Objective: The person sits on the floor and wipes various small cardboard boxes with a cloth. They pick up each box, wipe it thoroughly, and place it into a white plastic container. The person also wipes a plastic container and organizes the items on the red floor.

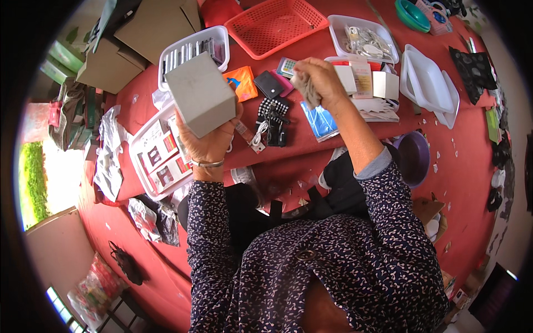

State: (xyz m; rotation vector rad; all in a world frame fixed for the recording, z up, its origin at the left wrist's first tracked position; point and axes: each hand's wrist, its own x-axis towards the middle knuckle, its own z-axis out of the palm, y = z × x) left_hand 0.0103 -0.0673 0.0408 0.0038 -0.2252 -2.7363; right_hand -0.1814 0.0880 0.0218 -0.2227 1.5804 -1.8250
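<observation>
Grey box (201,93) atop left hand (210,141), cloth (306,89) in right hand (319,77)

A: Specify the garment worn on the upper body.

B: One long-sleeved top (311,266), dark navy, printed all over with small pale, leaf-like flecks. The print runs evenly across both sleeves and the chest.

A: Sleeve condition?

B: The left sleeve (208,222) reaches to the wrist. The right sleeve (386,183) ends short of the wrist and shows a light grey-blue cuff band (373,165) at its edge.

A: Any accessories?

B: One item: a thin metal bangle (206,164), silver in tone, sits on the left wrist just above the sleeve edge.

A: Fasteners or markings on the front?

B: A small dark button-like detail (305,255) shows near the centre of the chest. Its exact type cannot be determined.
</observation>
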